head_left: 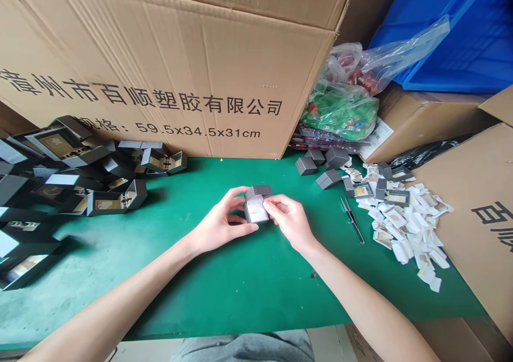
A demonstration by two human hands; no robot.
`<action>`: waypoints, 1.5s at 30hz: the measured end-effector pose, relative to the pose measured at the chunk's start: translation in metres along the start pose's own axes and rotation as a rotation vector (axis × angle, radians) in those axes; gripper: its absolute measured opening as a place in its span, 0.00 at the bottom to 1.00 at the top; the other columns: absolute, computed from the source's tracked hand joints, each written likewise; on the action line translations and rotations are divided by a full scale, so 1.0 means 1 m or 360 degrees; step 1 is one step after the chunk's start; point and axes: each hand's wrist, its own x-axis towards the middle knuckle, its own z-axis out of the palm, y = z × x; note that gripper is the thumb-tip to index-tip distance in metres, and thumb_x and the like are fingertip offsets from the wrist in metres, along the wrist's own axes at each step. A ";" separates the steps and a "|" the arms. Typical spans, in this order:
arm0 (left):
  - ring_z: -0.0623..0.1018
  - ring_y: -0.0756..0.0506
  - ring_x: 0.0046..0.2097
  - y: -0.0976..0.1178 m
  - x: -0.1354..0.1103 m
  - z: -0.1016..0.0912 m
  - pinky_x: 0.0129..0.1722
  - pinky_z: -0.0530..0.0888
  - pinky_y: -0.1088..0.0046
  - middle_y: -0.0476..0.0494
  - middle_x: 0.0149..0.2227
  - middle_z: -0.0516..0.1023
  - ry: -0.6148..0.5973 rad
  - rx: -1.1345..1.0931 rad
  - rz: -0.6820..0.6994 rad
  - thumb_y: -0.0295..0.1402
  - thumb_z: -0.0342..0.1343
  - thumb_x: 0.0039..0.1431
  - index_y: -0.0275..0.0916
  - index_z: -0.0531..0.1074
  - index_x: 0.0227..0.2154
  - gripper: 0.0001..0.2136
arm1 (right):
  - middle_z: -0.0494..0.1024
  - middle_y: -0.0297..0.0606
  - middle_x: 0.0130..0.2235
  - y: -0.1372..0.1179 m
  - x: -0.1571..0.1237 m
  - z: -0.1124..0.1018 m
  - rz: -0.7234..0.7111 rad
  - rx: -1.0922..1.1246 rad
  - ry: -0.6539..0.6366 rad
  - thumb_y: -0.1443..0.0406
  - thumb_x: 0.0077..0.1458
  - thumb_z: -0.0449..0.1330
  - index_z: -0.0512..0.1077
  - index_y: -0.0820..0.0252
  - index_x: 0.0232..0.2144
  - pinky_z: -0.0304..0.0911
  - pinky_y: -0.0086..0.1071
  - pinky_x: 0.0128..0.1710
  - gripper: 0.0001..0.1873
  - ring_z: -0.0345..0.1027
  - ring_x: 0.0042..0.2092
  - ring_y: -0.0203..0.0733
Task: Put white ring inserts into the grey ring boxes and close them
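Note:
A small dark grey hinged box (258,192) with a pale insert (256,211) is held with its lid raised over the middle of the green table. From the left, my left hand (224,218) grips it, thumb along the lower front edge and fingers behind. My right hand (289,218) is closed at the box's right side, its thumb and fingertips at the edge of the opening by the pale insert. Whether those fingertips pinch the insert or the box wall is hard to make out. Tweezers (352,221) lie on the table right of my right hand.
Several open dark boxes (106,202) are heaped at the left. On the right are closed dark boxes (306,165) and a pile of small white pieces (401,220). A large cardboard carton (192,57) stands behind, with plastic bags (344,108) and a blue bin (452,57) back right.

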 end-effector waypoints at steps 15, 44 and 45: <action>0.81 0.43 0.46 -0.005 -0.007 0.007 0.49 0.80 0.59 0.40 0.54 0.73 -0.0072 0.0317 0.0143 0.41 0.63 0.58 0.44 0.59 0.54 0.26 | 0.74 0.35 0.34 0.000 -0.006 0.006 -0.0280 -0.0168 -0.0038 0.60 0.52 0.67 0.77 0.59 0.31 0.66 0.32 0.34 0.08 0.68 0.34 0.37; 0.79 0.38 0.44 0.039 -0.036 -0.150 0.46 0.73 0.63 0.39 0.41 0.83 0.1393 0.2000 -0.0256 0.36 0.49 0.63 0.38 0.79 0.44 0.16 | 0.80 0.43 0.41 -0.024 0.025 -0.181 -0.1006 -0.1511 0.1466 0.69 0.45 0.58 0.76 0.60 0.30 0.70 0.35 0.28 0.09 0.71 0.29 0.39; 0.79 0.38 0.44 0.042 -0.038 -0.150 0.46 0.73 0.63 0.39 0.42 0.82 0.1302 0.2028 -0.0317 0.38 0.49 0.63 0.38 0.79 0.45 0.17 | 0.80 0.42 0.41 -0.022 0.026 -0.191 -0.1019 -0.1500 0.1541 0.69 0.43 0.58 0.76 0.61 0.31 0.71 0.36 0.28 0.11 0.71 0.28 0.40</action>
